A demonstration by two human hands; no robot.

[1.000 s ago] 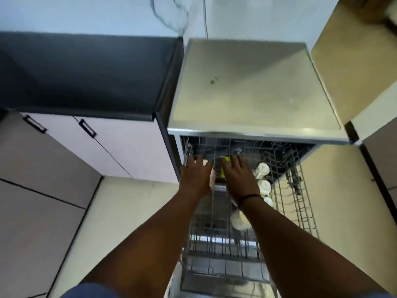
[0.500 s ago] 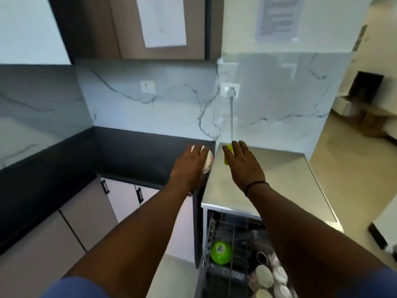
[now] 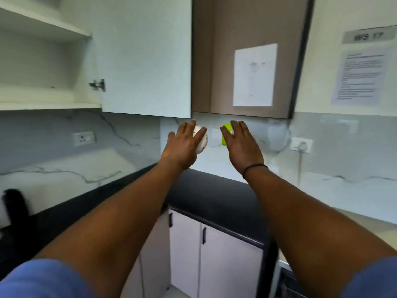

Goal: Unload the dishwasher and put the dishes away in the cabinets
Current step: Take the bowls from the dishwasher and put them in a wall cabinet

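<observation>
The person stands at the black counter (image 3: 206,190) with both arms stretched out in front. The left hand (image 3: 182,145) is wrapped over a white bowl (image 3: 202,141), fingers curled round its top. The right hand (image 3: 241,143) grips a green cup (image 3: 225,135) the same way. Both dishes are up in the air, just under the bottom edge of the brown cabinet (image 3: 247,29) and in front of the marble wall (image 3: 64,160). To the left, a white cabinet door (image 3: 146,57) hangs open, and the shelf (image 3: 49,105) inside is well off to the left of the hands. I think the job now is to put these two dishes on that shelf. To do it well, the hands should go up and to the left, round the open door, not into its bottom edge. It looks best to set one dish down first, flat and a bit back from the shelf edge, then the other beside it. The grip should stay tight until each dish sits on the shelf, since a wet dish could slip.
</observation>
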